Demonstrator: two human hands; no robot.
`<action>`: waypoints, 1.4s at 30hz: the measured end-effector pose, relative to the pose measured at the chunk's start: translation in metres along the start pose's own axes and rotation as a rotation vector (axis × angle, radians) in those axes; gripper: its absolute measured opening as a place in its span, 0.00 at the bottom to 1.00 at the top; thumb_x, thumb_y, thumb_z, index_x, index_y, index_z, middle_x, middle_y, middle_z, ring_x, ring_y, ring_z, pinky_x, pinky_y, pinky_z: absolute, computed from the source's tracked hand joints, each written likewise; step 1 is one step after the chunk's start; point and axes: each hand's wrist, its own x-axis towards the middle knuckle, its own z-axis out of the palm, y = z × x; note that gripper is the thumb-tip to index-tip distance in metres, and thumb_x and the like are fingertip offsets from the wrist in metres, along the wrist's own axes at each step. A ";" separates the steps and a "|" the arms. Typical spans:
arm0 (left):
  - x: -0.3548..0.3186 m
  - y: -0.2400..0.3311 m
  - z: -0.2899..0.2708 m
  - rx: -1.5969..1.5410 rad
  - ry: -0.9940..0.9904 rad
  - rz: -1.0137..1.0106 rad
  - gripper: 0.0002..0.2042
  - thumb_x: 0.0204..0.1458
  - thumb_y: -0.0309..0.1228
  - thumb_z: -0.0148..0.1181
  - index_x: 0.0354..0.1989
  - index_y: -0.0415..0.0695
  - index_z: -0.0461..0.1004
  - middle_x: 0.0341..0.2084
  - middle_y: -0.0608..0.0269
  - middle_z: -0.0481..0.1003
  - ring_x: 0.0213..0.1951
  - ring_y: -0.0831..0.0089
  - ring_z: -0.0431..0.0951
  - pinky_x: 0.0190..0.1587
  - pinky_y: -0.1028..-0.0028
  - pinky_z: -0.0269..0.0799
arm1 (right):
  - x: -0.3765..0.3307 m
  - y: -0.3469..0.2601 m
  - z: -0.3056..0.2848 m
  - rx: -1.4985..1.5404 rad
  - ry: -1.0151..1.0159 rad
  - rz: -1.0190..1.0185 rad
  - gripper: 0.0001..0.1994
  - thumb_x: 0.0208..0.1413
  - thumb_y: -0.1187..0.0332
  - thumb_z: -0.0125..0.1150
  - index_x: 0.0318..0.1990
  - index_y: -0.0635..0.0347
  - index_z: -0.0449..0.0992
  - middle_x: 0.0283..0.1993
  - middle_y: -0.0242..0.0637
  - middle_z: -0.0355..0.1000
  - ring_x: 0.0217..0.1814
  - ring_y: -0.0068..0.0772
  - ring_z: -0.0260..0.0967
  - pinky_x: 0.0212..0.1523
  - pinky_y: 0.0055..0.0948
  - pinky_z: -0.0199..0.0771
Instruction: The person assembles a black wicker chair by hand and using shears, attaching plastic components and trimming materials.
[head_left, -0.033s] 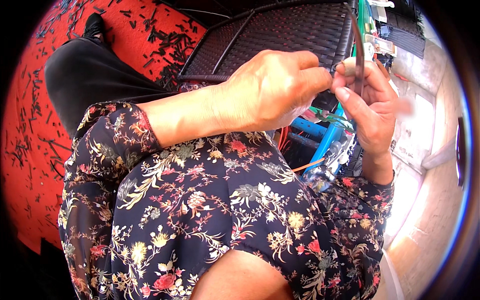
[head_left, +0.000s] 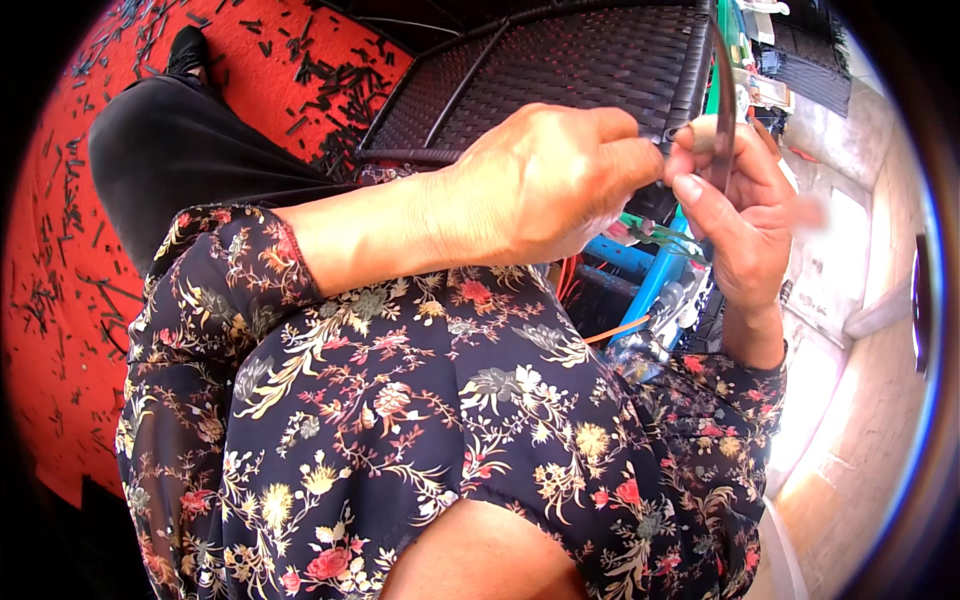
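- As you look from the left, a red floor point(head_left: 60, 420) spreads below you, with many short black scraps point(head_left: 345, 78) scattered over it.
- Your dark trouser leg point(head_left: 180, 165) reaches across that floor, and a black shoe point(head_left: 187, 50) shows beyond its knee.
- Your dark floral top point(head_left: 420, 370) fills the lower middle; its left sleeve ends partway up your forearm.
- Your left hand point(head_left: 550, 185) is turned back-up, fingers curled in, its thumb side toward the other hand. Your hands meet at the fingertips, but you cannot tell from this view whether the left one pinches anything.
- A black woven panel point(head_left: 580, 60) stands just beyond your left hand, its weave framed by dark edges.
- Blue bars point(head_left: 665, 272) show below the meeting fingers, with a thin orange strip point(head_left: 618, 330) near them.
- A dark, narrow strip point(head_left: 726, 110) rises in a curve from your right fingers, beside the panel's right edge.
- Your right hand point(head_left: 745, 215) is bent around that strip, pinching it between thumb and fingers; a tan cover point(head_left: 703, 135) wraps one finger.
- Farthest right, you have a pale, brightly lit surface point(head_left: 850, 440).
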 end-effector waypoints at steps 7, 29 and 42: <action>0.016 0.005 -0.014 -0.338 -0.211 -0.329 0.05 0.42 0.19 0.53 0.29 0.39 0.69 0.16 0.65 0.66 0.19 0.78 0.67 0.22 0.77 0.63 | -0.001 0.006 -0.003 0.079 0.037 -0.046 0.14 0.46 0.78 0.59 0.42 0.67 0.69 0.31 0.30 0.67 0.27 0.11 0.61 0.25 0.09 0.60; 0.020 -0.028 -0.020 -1.092 -0.564 -0.732 0.02 0.47 0.21 0.58 0.26 0.36 0.72 0.15 0.64 0.72 0.15 0.80 0.73 0.17 0.83 0.67 | -0.001 0.011 0.006 0.164 0.025 0.016 0.17 0.41 0.78 0.62 0.42 0.64 0.69 0.30 0.32 0.69 0.27 0.17 0.65 0.25 0.15 0.64; 0.006 -0.015 -0.013 -0.795 -0.369 -0.651 0.08 0.39 0.22 0.63 0.28 0.40 0.71 0.18 0.68 0.70 0.18 0.83 0.68 0.22 0.83 0.64 | 0.010 -0.027 0.006 -0.815 -0.309 -0.057 0.16 0.36 0.84 0.55 0.38 0.70 0.68 0.34 0.34 0.67 0.37 0.21 0.66 0.39 0.18 0.65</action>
